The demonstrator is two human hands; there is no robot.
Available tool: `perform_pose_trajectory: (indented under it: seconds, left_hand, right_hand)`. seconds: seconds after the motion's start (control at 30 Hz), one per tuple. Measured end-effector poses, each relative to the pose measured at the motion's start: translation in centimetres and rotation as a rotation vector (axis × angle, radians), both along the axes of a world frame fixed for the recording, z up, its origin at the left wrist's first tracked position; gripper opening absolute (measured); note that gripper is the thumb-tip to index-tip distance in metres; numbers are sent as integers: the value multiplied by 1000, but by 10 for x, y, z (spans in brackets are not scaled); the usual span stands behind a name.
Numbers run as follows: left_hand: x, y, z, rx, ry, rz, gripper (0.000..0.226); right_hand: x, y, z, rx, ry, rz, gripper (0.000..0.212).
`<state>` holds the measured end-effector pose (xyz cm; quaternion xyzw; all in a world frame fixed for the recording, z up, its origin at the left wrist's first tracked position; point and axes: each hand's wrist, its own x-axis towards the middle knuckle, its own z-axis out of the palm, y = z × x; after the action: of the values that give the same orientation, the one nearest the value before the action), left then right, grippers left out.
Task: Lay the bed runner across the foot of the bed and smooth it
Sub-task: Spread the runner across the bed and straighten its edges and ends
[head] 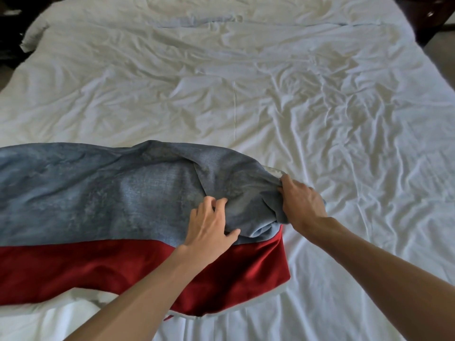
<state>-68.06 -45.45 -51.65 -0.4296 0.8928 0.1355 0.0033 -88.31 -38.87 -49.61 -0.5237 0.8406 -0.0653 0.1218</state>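
The bed runner (103, 193), blue-grey with a red band along its near edge, lies across the left half of the bed's near end and runs off the left of the frame. Its right end is bunched and folded over, showing a pale lining. My right hand (301, 203) grips that bunched end, fingers closed on the cloth. My left hand (209, 226) rests on the runner just left of it, fingers pinching a fold of the blue-grey fabric.
A wrinkled white duvet (270, 89) covers the whole bed. Dark furniture (428, 13) stands past the far right corner, and dark floor shows at the far left. The bed's right half carries only the duvet.
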Motion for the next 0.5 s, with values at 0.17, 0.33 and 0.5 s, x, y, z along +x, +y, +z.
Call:
perform_pose_trajectory:
  seconds: [0.17, 0.33, 0.5]
  left_hand:
    - [3, 4, -6, 14, 12, -29, 73]
    - [-2, 4, -9, -20, -27, -64, 79]
    - [-10, 6, -13, -96, -61, -127, 80]
  right_hand:
    - [-39, -14, 8, -39, 191, -40, 3]
    - [-39, -20, 13, -17, 215, -60, 18]
    - [-4, -5, -2, -90, 291, 97, 34]
